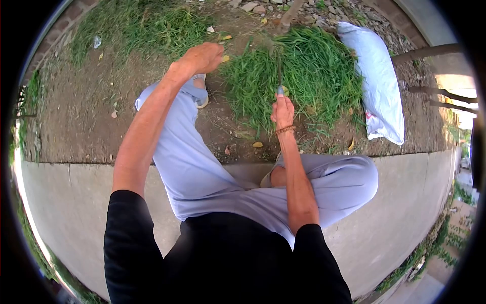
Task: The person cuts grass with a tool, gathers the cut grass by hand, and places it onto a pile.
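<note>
My right hand (283,111), with a beaded bracelet at the wrist, is wrapped round the handle of a sickle (280,76). Its thin dark metal runs away from me over a thick heap of green grass (319,76), and its far end is blurred among the blades. To the left of that heap, my left hand (203,57) is raised above bare soil near my shoe. Its fingers are bent and pressed together, with nothing visible in them; the fingertips are partly hidden.
A stuffed white sack (379,81) lies right of the heap, near thin tree trunks (430,52). More grass (152,30) is spread at the upper left. Stones (253,7) line the back. A concrete strip (76,202) borders the soil (76,121) beneath me.
</note>
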Action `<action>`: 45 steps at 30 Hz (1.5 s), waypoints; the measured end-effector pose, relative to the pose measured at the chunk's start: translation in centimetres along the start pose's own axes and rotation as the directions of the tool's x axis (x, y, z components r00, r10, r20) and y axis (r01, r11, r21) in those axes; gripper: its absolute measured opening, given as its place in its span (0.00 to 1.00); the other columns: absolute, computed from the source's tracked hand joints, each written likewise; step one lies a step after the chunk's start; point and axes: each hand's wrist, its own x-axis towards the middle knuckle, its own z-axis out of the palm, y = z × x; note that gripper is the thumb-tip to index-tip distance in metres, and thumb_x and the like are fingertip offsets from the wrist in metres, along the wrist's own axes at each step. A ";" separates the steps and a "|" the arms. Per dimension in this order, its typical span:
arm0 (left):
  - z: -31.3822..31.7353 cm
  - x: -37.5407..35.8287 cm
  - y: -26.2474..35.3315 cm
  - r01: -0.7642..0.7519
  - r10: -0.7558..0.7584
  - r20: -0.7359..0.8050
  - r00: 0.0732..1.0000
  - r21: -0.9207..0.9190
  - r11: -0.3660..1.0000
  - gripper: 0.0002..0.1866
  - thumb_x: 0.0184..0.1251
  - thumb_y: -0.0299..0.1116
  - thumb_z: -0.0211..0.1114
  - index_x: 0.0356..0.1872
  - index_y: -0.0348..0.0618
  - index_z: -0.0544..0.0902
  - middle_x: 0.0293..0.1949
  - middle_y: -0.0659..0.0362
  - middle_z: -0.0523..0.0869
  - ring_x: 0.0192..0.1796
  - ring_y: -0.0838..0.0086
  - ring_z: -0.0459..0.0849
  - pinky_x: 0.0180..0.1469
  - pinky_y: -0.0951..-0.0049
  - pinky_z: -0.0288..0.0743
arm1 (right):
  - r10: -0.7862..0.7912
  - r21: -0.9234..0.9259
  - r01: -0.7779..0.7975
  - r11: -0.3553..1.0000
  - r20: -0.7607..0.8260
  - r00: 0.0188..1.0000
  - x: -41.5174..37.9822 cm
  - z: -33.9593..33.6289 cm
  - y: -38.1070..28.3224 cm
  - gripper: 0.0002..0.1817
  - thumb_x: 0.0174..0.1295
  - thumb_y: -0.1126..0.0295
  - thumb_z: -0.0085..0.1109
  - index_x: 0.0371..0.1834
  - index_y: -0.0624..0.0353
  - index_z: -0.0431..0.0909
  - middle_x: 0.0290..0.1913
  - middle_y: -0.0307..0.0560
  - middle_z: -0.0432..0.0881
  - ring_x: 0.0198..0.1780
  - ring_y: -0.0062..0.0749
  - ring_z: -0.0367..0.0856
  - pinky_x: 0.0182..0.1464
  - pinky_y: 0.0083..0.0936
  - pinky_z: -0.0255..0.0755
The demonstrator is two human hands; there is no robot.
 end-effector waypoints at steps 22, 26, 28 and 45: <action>-0.7 -0.6 0.3 0.080 -0.080 0.010 0.997 -0.010 0.997 0.09 0.63 0.35 0.56 0.31 0.38 0.73 0.28 0.49 0.79 0.37 0.52 0.79 0.40 0.54 0.70 | 0.041 0.098 -0.038 0.994 -0.026 0.999 0.2 1.2 0.9 0.17 0.68 0.58 0.50 0.49 0.61 0.74 0.18 0.34 0.67 0.11 0.20 0.59 0.12 0.22 0.51; -0.7 -0.6 0.5 0.101 -0.101 0.033 0.994 -0.009 0.995 0.09 0.63 0.35 0.56 0.32 0.38 0.73 0.29 0.49 0.79 0.38 0.53 0.79 0.42 0.54 0.70 | 0.189 0.089 -0.197 0.976 0.093 0.978 0.3 2.1 2.9 0.17 0.70 0.58 0.49 0.51 0.59 0.72 0.20 0.35 0.69 0.12 0.20 0.59 0.12 0.22 0.52; -0.3 -0.3 0.3 0.086 -0.086 0.031 0.996 -0.008 0.996 0.09 0.63 0.35 0.57 0.32 0.38 0.73 0.29 0.49 0.80 0.38 0.52 0.79 0.42 0.54 0.71 | 0.313 0.075 -0.320 0.944 0.096 0.945 -0.1 1.3 4.0 0.16 0.70 0.58 0.49 0.50 0.59 0.73 0.19 0.35 0.68 0.12 0.20 0.59 0.13 0.22 0.53; -1.0 -0.3 1.2 0.091 -0.090 0.046 0.995 -0.011 0.996 0.09 0.63 0.33 0.57 0.31 0.37 0.73 0.29 0.48 0.80 0.38 0.51 0.80 0.40 0.54 0.71 | 0.033 0.158 -0.062 0.985 0.180 0.983 -1.2 2.5 -0.6 0.17 0.70 0.58 0.51 0.51 0.59 0.73 0.20 0.32 0.68 0.13 0.15 0.58 0.13 0.18 0.53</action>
